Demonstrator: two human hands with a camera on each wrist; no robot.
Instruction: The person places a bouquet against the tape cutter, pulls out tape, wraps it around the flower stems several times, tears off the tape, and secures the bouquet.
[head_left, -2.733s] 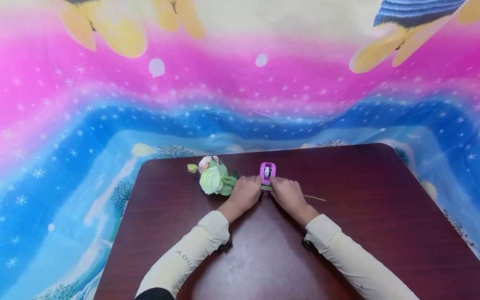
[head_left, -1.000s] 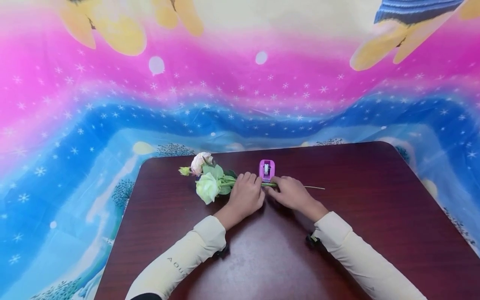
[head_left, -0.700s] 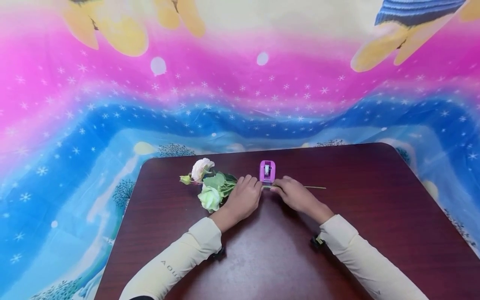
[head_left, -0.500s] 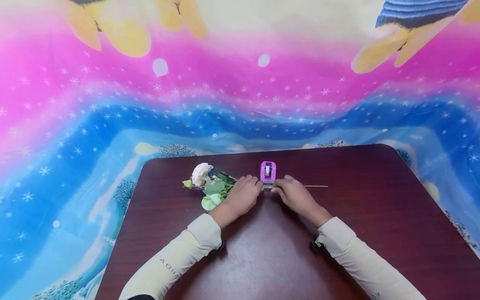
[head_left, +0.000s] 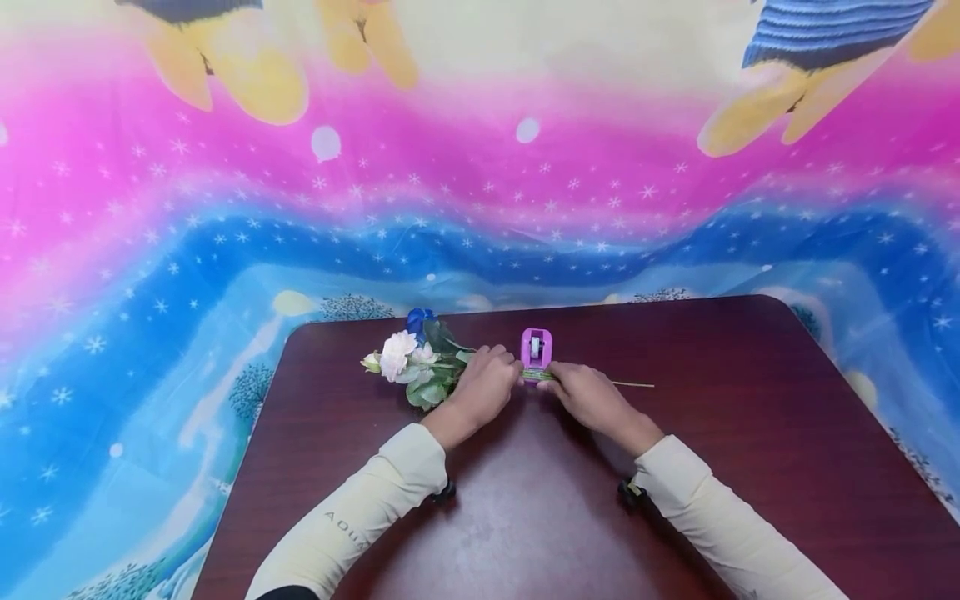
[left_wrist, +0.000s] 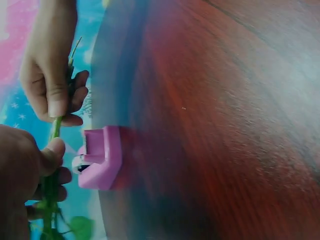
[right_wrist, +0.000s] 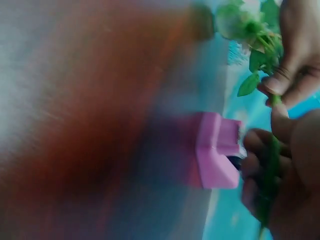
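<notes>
A bunch of flowers point(head_left: 397, 354) lies sideways with its heads to the left. A pale pink bloom, a blue flower point(head_left: 421, 323) and green leaves show on it. My left hand point(head_left: 483, 387) grips the stems just below the leaves. Farther along, my right hand point(head_left: 590, 402) holds the same green stems point(right_wrist: 270, 170), its fingers curled round them in the right wrist view. One thin stem end point(head_left: 633, 385) sticks out past the right hand. Just beyond the gap between my hands stands a pink tape dispenser point(head_left: 536, 346) with a roll in it.
The dark red-brown wooden table point(head_left: 540, 517) has its far edge close behind the flowers and dispenser. Behind it hangs a pink and blue printed cloth point(head_left: 480, 200).
The bunch has turned about its stems: the pale green-white rose has rolled to the near side and out of sight, and the blue flower has come up at the back. Both hands keep hold.
</notes>
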